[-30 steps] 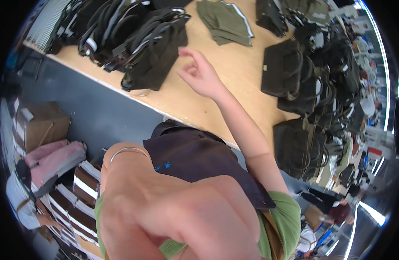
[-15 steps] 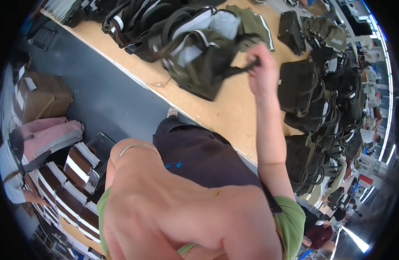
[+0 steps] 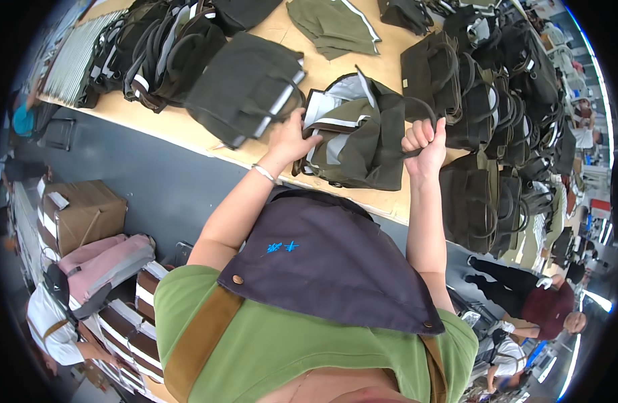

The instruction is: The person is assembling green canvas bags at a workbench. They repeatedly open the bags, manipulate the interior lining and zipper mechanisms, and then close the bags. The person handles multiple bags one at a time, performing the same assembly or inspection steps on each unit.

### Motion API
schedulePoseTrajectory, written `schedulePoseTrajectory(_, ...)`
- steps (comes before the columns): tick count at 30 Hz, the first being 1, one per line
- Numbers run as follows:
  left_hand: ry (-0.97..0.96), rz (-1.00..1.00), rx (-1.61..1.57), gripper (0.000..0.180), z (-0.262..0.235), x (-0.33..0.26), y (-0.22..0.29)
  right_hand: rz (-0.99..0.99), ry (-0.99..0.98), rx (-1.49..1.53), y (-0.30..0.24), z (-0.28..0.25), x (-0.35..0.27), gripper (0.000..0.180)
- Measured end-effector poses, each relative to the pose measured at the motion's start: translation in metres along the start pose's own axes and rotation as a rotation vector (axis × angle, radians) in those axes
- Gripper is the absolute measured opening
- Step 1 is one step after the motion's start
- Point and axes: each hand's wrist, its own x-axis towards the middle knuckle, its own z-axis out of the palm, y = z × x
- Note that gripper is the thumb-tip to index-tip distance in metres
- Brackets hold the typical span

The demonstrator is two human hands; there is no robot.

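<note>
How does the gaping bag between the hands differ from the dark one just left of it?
The open bag gapes, showing pale lining; the left bag shows mostly its dark outer panel. The right hand grips the open bag's handle; the left bag's visible handle arches across its whitish edge. Both are dark, with looped handles.

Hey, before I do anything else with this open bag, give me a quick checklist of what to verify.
1. Right hand closed on the handle of the open bag: ok.
2. Left hand gripping firmly: cannot tell; it is at the bag's left edge, fingers partly hidden.
3. Bag's mouth open: ok, pale lining shows.
4. Bag empty inside: cannot tell; folds hide the bottom.
5. Free room on both sides: not ok; a dark bag is close on the left, more bags on the right.
</note>
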Motion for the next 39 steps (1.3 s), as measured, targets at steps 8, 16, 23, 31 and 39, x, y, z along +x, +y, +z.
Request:
schedulePoseTrajectory(8,-0.009,-0.293,-0.199,0.084,0.006,0.002,-0.012,0.065,-0.229,0.315,0.005,0.017,-0.01,0.055)
schedulePoseTrajectory(16,-0.021,-0.334,-0.422,0.076,-0.014,-0.002,0.001,-0.065,-0.608,0.756,-0.052,0.02,-0.038,0.049)
schedulePoseTrajectory(23,-0.184,0.098,-1.118,0.026,-0.06,-0.012,0.067,-0.288,-0.596,0.641,-0.082,0.002,-0.05,0.049)
schedulePoseTrajectory(31,-0.314,0.187,-0.77,0.02,-0.063,-0.001,0.089,0.057,0.429,-0.965,-0.017,-0.085,-0.044,0.037)
schedulePoseTrajectory(39,-0.315,0.213,-0.721,0.023,-0.055,-0.007,0.075,-0.561,-0.552,-1.58,-0.009,0.051,-0.044,0.027)
